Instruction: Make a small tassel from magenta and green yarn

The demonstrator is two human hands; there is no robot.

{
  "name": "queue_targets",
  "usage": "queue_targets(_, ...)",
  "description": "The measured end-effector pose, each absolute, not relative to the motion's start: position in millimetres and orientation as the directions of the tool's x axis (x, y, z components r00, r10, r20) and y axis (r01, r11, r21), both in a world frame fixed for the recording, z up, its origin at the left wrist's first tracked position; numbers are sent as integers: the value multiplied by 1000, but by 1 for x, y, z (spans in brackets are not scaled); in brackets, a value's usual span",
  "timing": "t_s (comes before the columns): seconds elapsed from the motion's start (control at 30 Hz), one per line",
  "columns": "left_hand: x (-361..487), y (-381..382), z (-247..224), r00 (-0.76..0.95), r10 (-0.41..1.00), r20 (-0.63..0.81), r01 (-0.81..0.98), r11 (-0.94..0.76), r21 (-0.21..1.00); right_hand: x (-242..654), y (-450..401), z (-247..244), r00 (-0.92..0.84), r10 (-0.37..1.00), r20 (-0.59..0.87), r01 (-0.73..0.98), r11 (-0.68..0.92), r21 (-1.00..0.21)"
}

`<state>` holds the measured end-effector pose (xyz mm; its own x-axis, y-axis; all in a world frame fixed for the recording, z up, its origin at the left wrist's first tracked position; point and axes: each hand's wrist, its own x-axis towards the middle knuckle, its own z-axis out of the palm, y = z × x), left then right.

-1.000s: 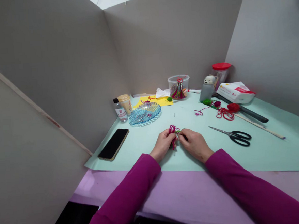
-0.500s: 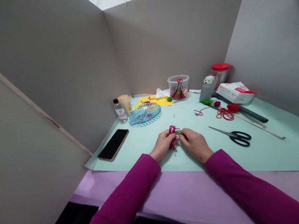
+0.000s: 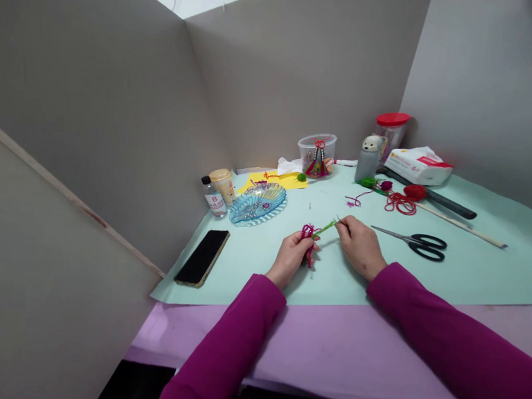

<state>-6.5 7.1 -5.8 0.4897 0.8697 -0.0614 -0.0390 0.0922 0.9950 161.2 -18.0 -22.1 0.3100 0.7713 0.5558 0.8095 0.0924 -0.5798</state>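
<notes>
My left hand [image 3: 292, 253] is closed on a bundle of magenta yarn [image 3: 308, 233], with loops above its fingers and ends hanging below. From that bundle a strand of green yarn [image 3: 325, 229] stretches up and to the right. The strand's far end meets the tip of a thin metal tool [image 3: 339, 219], perhaps a needle or tweezers. My right hand [image 3: 359, 244] pinches this tool; most of it is hidden by the fingers. Just right of that hand lie open-bladed scissors [image 3: 417, 242] with black handles.
Left are a phone [image 3: 203, 258], a small bottle [image 3: 215, 197] and a blue shell-shaped dish [image 3: 257, 205] of beads. At the back stands a clear tub [image 3: 318, 156]. Red yarn [image 3: 403, 202], a tissue pack [image 3: 419, 165] and a stick [image 3: 468, 225] lie right. Grey panels [image 3: 311, 62] enclose the table.
My right hand has moved right and slightly up, away from my left hand. The green strand is now drawn out between them. My left hand stays in place.
</notes>
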Motion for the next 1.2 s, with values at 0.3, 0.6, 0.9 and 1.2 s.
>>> queue_targets(0.3,-10,5,-3,490,868,-79,-60,124,991,178,-17,-12,506,744,436,648,6,-762)
queue_targets(0.6,-6,8,-5,472,881,-38,-63,76,995,142,-31,-12,46,822,567,750,347,-563)
queue_targets(0.9,-4,7,-5,475,879,-26,-61,62,996,142,-31,-16,-62,836,546,829,348,-439)
queue_targets(1.2,-5,8,-6,484,875,-23,-61,60,996,142,-31,-16,-65,839,541,846,334,-416)
